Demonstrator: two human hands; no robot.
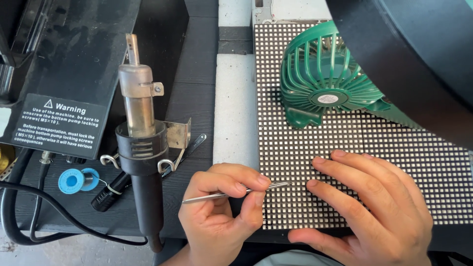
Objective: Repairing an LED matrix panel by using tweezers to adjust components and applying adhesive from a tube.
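A flat dark panel covered in a fine grid of small pale squares lies on the bench. My left hand pinches thin metal tweezers, whose tips touch the grid near the panel's lower middle. My right hand rests flat on the panel, fingers spread, its fingertips just right of the tweezer tips. It holds nothing.
A green plastic fan sits on the panel's upper part. A hot-air gun stands in a metal holder at left, beside a blue solder spool, black cables and a black machine. A dark curved object overhangs at top right.
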